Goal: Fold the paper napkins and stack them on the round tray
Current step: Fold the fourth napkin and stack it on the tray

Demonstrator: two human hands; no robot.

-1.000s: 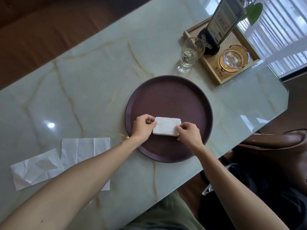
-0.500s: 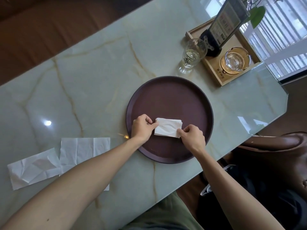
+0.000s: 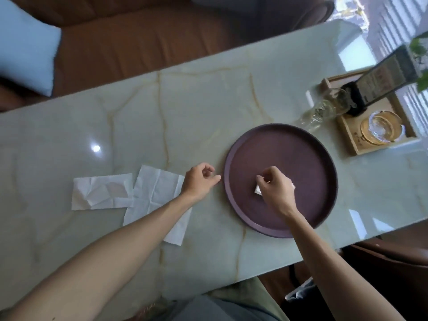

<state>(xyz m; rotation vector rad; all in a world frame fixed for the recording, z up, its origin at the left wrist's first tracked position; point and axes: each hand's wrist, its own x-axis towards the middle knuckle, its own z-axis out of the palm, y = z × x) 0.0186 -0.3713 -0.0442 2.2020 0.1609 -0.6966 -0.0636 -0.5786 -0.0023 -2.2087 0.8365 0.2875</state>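
Note:
A round dark purple tray (image 3: 301,147) lies on the marble table. My right hand (image 3: 275,189) rests over a small folded white napkin (image 3: 257,189) on the tray, fingers curled on it; most of the napkin is hidden under the hand. My left hand (image 3: 199,180) hovers over the table just left of the tray's rim, fingers loosely curled, holding nothing. Two unfolded creased napkins lie flat to the left: one (image 3: 102,191) further left, the other (image 3: 155,188) partly under my left forearm.
A wooden tray (image 3: 352,144) at the far right holds a glass ashtray (image 3: 381,129) and a dark sign stand (image 3: 384,79). A drinking glass (image 3: 326,110) stands beside it near the round tray. A brown sofa with a pale cushion (image 3: 25,52) lies beyond the table.
My left hand has let go of the folded napkin and moved left off the tray toward the flat napkins. My right hand now covers the folded napkin. The view has swung left.

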